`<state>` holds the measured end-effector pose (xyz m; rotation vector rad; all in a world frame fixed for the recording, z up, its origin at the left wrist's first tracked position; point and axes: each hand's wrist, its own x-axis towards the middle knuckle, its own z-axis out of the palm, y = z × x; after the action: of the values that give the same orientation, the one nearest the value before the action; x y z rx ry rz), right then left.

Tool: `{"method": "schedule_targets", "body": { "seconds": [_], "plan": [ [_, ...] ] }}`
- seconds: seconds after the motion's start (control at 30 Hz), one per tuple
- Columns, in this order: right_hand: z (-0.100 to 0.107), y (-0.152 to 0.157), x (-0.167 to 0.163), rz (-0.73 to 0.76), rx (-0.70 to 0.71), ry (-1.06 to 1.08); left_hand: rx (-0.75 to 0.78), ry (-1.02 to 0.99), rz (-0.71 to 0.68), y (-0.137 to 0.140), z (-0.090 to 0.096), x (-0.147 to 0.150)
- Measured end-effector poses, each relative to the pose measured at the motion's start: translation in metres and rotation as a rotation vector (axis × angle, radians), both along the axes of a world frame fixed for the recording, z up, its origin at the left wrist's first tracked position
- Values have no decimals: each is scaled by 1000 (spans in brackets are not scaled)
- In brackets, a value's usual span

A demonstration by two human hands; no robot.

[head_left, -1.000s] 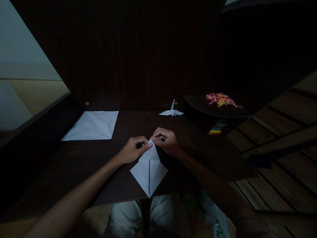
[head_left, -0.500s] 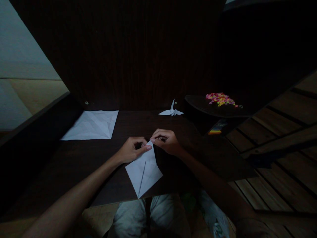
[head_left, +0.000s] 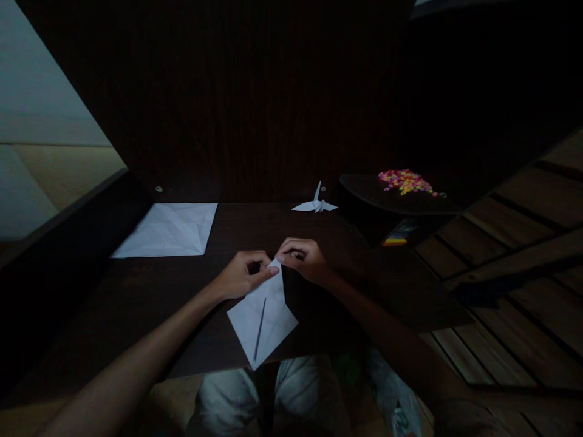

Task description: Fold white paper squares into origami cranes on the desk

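Legs in pale trousers (head_left: 298, 391) under the front edge of your dark brown wooden desk (head_left: 195, 340). Kite-shaped folded white paper (head_left: 268, 321) is ahead of you, lower point at that edge, dark centre slit tilted. Your left hand (head_left: 241, 274) grips its upper part, thumb on top; your right hand (head_left: 306, 260) pinches the top tip. Farther back: creased white paper sheet (head_left: 170, 232) left, white folded-paper bird (head_left: 319, 206) right of centre, small pink-and-yellow pieces (head_left: 405, 181) heaped on the rounded dark shelf (head_left: 359, 189).
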<state>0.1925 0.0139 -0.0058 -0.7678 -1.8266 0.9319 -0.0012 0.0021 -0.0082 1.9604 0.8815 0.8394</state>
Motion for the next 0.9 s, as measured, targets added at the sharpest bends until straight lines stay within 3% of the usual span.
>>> {"method": "schedule_targets", "body": {
  "seconds": [0.4,0.6,0.9],
  "plan": [
    [-2,-1,-8,-132,89,3,94,21,3,1,2,1],
    [-2,1,-5,-76,28,14,114,-13,68,2,2,0],
    [-8,4,2,11,200,-215,226,-122,200,7,0,-2]
  ]
}}
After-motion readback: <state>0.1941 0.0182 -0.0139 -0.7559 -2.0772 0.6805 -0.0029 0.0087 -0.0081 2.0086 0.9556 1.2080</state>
